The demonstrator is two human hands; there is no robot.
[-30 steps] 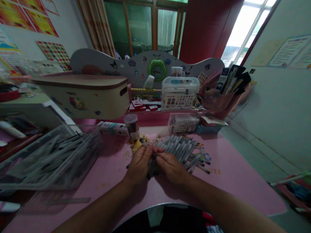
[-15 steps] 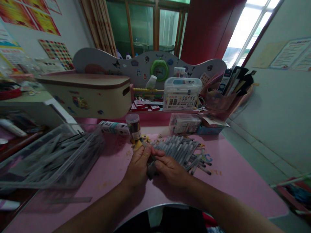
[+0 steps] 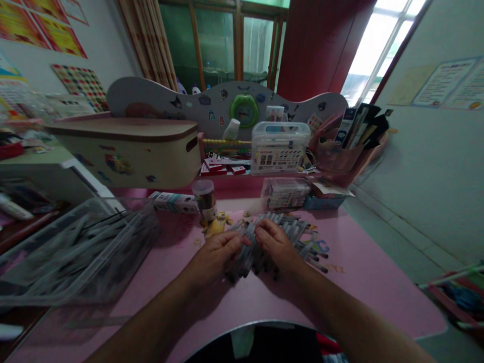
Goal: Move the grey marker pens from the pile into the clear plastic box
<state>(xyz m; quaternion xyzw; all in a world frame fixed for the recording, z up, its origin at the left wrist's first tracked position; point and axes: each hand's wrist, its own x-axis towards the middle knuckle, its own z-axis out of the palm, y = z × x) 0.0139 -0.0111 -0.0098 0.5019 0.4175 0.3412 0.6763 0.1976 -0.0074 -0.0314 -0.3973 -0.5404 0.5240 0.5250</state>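
A heap of grey, clear-barrelled pens [image 3: 298, 232] with dark ends lies on the pink table, partly blurred around my hands. My left hand [image 3: 221, 248] is at the left side of the heap, thumb and fingers closed together on pens. Dark pen ends stick out below it. My right hand [image 3: 276, 245] is just apart from the left, over the middle of the heap. Its fingers are curled in on pens, and their tips are partly hidden. A clear lidded jar [image 3: 204, 199] with dark contents stands beyond my left hand.
At left, a clear plastic bin [image 3: 128, 252] holds many grey pens or strips. Beyond the heap sit a clear box [image 3: 285, 194] and a blue box [image 3: 327, 201]. A long white carton [image 3: 174, 202] lies by the jar. A cream lidded storage box [image 3: 132, 161] stands at the back left.
My hands were together over a small, unclear item; they have since parted, the right moving right and up. Pens now show between them. The view has shifted slightly.
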